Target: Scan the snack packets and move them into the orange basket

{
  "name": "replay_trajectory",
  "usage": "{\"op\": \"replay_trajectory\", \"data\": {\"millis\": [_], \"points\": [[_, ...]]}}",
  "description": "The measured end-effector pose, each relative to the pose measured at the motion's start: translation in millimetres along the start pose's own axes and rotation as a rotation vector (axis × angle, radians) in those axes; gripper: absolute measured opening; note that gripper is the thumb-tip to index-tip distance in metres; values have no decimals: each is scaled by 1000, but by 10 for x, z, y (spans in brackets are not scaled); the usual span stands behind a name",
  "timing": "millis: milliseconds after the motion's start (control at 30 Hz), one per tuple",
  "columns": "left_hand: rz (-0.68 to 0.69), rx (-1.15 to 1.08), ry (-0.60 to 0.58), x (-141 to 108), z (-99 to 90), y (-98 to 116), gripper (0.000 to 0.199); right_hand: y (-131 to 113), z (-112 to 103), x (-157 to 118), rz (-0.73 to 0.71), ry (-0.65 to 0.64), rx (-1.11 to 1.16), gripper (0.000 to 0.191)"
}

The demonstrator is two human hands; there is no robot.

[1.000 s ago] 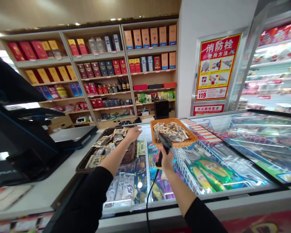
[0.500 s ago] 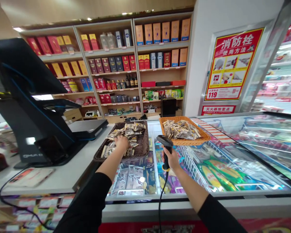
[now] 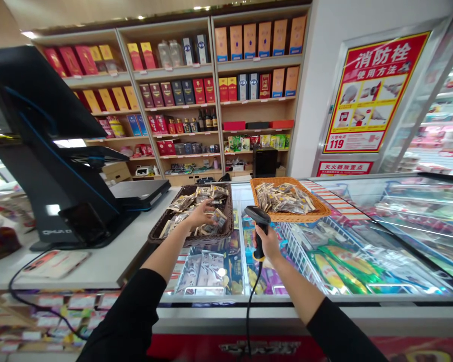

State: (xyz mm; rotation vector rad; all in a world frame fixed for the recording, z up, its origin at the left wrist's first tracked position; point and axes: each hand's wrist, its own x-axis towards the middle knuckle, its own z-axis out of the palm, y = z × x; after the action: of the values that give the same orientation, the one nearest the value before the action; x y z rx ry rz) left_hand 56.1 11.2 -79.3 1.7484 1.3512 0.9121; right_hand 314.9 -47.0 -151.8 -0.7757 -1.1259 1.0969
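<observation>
My left hand (image 3: 202,213) is over the dark brown wicker basket (image 3: 229,229), fingers spread and reaching to the right. Small clear-and-tan snack packets (image 3: 184,202) lie in this basket, and some sit just under my fingertips; whether the fingers touch them is hard to see. My right hand (image 3: 269,242) grips the handle of a black barcode scanner (image 3: 258,216), held upright with its cable hanging down. Beyond the scanner stands an orange wicker basket (image 3: 317,213) with similar packets (image 3: 285,197).
Both baskets rest on the glass top of a chest freezer (image 3: 362,296) holding bagged frozen goods. To the left, a counter (image 3: 109,271) carries a point-of-sale terminal (image 3: 71,201), a flat scale plate (image 3: 139,190) and a phone (image 3: 56,264). Shelves of boxed goods (image 3: 173,95) stand behind.
My left hand has moved right across the brown basket and its fingers have spread. Packets there have shifted toward the front right. My right hand still holds the scanner in nearly the same place.
</observation>
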Motion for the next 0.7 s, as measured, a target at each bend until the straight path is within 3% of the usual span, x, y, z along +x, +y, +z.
{"op": "replay_trajectory", "data": {"millis": [67,133,200,300,433,567,700], "points": [[-84,-12,-101,-14,45,-4,53,-23,13,-6,-13,0,-13,39],[-106,19,-76,7,63,0,33,-56,30,-17,-27,3,-23,39],[-64,-64,93,75,59,34,32,-93,47,-34,-42,-2,-44,38],[-30,-392,298,247,63,136,38,-141,58,-69,-66,-57,-102,34],[-49,-742,289,464,204,204,34,-184,55,-111,-90,-159,-228,29],[-43,-703,328,530,358,102,28,-219,59,-125,-90,-199,-306,26],[-61,-568,413,499,337,-5,35,-214,70,-123,-107,-150,-336,23]]}}
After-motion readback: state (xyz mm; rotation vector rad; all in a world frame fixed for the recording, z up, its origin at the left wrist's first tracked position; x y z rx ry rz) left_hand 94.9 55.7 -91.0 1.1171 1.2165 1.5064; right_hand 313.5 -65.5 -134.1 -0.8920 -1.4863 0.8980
